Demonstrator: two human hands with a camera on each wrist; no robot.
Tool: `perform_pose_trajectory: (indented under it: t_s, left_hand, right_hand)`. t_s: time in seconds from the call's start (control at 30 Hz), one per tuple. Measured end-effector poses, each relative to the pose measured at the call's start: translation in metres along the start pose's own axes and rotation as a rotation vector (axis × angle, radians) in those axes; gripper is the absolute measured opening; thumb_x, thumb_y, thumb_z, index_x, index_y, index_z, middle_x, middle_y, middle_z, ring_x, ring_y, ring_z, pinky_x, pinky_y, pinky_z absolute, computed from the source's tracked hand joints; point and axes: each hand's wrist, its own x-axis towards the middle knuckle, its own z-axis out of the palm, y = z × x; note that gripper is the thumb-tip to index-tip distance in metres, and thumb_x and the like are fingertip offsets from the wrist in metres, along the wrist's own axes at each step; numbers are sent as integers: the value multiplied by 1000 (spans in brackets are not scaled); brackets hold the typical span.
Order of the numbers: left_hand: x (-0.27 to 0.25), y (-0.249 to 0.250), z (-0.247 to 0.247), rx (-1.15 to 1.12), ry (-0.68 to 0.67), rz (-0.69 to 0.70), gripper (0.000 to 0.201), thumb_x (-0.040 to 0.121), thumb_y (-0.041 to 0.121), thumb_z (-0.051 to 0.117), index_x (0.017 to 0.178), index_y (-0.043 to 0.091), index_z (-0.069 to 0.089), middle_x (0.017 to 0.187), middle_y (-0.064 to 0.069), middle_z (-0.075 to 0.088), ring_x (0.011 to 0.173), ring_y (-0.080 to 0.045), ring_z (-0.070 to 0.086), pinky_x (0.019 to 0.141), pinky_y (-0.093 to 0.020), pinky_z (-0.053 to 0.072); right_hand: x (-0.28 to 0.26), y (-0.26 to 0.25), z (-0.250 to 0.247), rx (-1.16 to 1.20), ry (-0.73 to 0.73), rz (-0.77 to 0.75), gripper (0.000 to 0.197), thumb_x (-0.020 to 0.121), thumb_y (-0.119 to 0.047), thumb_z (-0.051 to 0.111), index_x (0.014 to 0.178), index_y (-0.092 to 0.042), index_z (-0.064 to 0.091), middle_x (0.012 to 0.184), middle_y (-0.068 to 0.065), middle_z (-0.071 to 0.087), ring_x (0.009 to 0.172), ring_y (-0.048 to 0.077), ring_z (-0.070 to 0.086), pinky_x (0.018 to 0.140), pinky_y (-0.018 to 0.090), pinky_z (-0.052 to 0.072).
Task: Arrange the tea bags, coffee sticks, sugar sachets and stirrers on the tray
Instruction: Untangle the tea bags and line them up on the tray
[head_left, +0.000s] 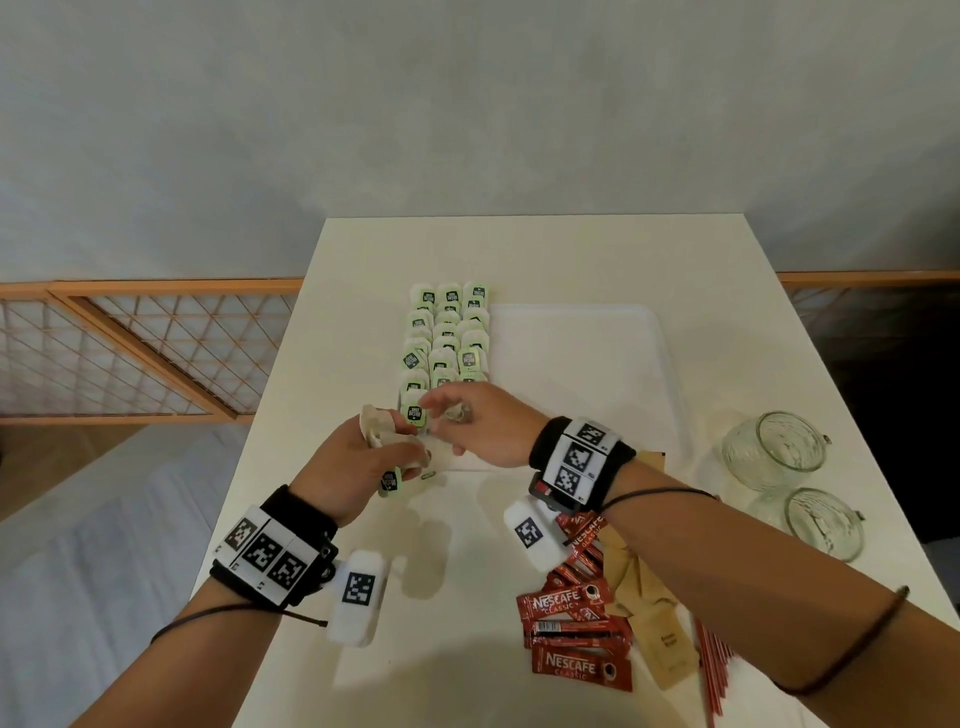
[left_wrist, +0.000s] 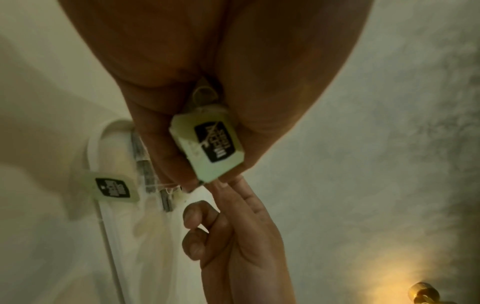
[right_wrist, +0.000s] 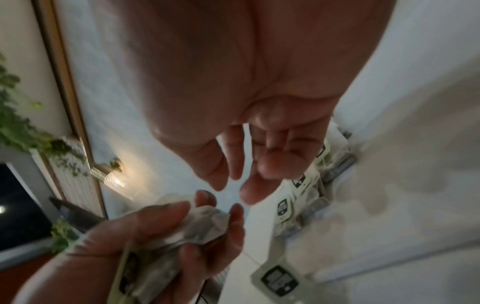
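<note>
My left hand (head_left: 374, 447) grips a crumpled bunch of tea bags (head_left: 379, 428) above the near left corner of the white tray (head_left: 587, 395). A green tag (head_left: 390, 480) dangles from it on a string. In the left wrist view a second green tag (left_wrist: 207, 148) is pressed against my left hand (left_wrist: 166, 144). My right hand (head_left: 441, 415) reaches over to the bunch with loose fingers and holds nothing. Its index and middle fingertips (left_wrist: 223, 185) touch the tag's edge. Rows of tea bags (head_left: 447, 338) lie along the tray's left side. From the right wrist, the right hand (right_wrist: 233, 185) hovers over the bunch (right_wrist: 205, 226).
Red coffee sticks (head_left: 576, 623), brown sugar sachets (head_left: 649, 623) and red stirrers (head_left: 711, 670) lie on the table near my right forearm. Two glass cups (head_left: 774, 447) lie on their sides at the right edge. The tray's right part is bare.
</note>
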Motion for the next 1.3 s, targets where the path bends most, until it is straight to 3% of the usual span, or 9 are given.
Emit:
perform_pose_trajectory:
  t_s: [0.17, 0.23, 0.33, 0.4, 0.53, 0.8, 0.97, 1.1, 1.3]
  left_hand:
    - [-2, 11, 10, -29, -70, 71, 15, 83, 14, 73, 84, 5, 61, 75, -15, 64, 73, -28, 55, 68, -38, 41]
    - [0, 11, 11, -49, -66, 77, 34, 79, 26, 78, 90, -1, 60, 82, -23, 67, 76, -31, 60, 68, -37, 45]
    - [0, 11, 15, -36, -122, 96, 34, 72, 45, 85, 83, 15, 73, 86, -34, 65, 77, -32, 60, 70, -39, 44]
    - [-2, 12, 17, -64, -91, 68, 40, 60, 55, 89, 81, 23, 75, 84, -20, 70, 76, -24, 66, 67, -35, 53]
    - [1, 8, 13, -40, -19, 71, 56, 60, 48, 90, 86, 6, 62, 78, -11, 66, 65, -20, 63, 57, -28, 51]
    - [-2, 15, 12, 173, 149, 212, 6, 89, -3, 69, 91, 1, 65, 83, -11, 69, 68, -17, 68, 64, -27, 51]
    - [-4, 22, 32, 336, 68, 270, 16, 80, 11, 84, 90, 15, 72, 72, 2, 64, 56, -10, 53, 50, -25, 49]
    - [0, 19, 45, 442, 113, 368, 24, 73, 18, 89, 87, 19, 69, 79, 13, 67, 66, -6, 56, 62, -15, 44]
    - [1, 24, 43, 489, 121, 407, 26, 72, 24, 90, 87, 19, 70, 81, 7, 68, 71, -10, 60, 65, -14, 43]
  right_hand:
    - [-22, -2, 1, 60, -121, -33, 30, 95, -28, 68, 125, -24, 66, 106, 5, 72, 75, 25, 66, 57, 25, 48]
    - [-26, -1, 0, 93, -93, -26, 24, 94, -24, 70, 117, -18, 67, 108, 0, 71, 74, 20, 66, 61, 27, 50]
    - [-29, 1, -5, 120, -68, -24, 14, 93, -20, 71, 106, -16, 65, 102, -4, 69, 68, 10, 63, 61, 29, 49]
    - [-29, 2, -10, 117, -53, -32, 12, 94, -19, 70, 104, -16, 65, 92, -4, 68, 65, 9, 62, 59, 28, 49]
    - [-32, 4, -22, 131, -16, -36, 13, 95, -16, 69, 106, -15, 61, 86, -3, 67, 62, 10, 61, 57, 22, 48]
    - [-40, 10, -36, 168, 73, 3, 7, 97, -13, 64, 104, -12, 65, 68, -6, 61, 62, 12, 60, 63, 22, 49]
    - [-37, 8, -33, 173, 158, 27, 8, 95, -14, 67, 100, -8, 67, 72, 0, 67, 64, 15, 61, 66, 26, 50]
    - [-36, 2, -31, 182, 163, 7, 5, 95, -15, 66, 98, -10, 67, 71, -5, 68, 60, 9, 60, 60, 17, 46]
    - [-40, 1, -36, 246, 177, -2, 15, 98, -20, 65, 101, -6, 71, 70, -9, 71, 62, 9, 63, 58, 12, 45]
